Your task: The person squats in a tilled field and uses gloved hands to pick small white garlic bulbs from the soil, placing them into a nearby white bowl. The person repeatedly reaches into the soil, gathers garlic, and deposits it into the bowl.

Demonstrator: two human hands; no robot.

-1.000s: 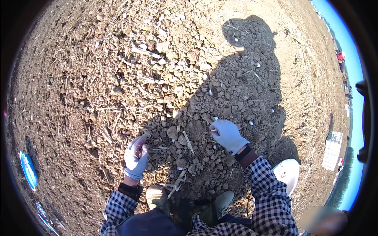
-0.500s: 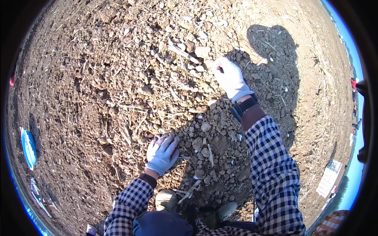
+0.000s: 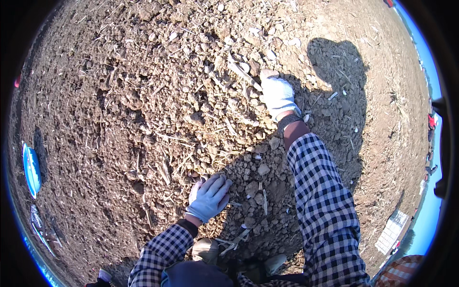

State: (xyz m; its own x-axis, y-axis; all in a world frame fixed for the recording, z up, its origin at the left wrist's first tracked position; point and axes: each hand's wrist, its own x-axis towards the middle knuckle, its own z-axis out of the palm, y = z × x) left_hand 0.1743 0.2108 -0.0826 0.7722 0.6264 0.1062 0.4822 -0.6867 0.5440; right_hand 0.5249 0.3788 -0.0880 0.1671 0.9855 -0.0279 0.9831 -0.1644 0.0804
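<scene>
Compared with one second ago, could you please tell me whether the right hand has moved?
Yes: judged against the pale stalk, the right hand has moved forward and leftward, and is now close beside it.

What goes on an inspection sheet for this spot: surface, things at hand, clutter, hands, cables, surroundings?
Surface: cloddy brown soil, partly shaded
Things at hand: small whitish pieces on the soil; anything in the right hand is hidden
Clutter: dry stalks scattered
Hands: both gloved; left hand palm down, right hand reaching farther forward
Cables: nothing seen
Surroundings: blue oval object far left, pale flat object lower right
</scene>
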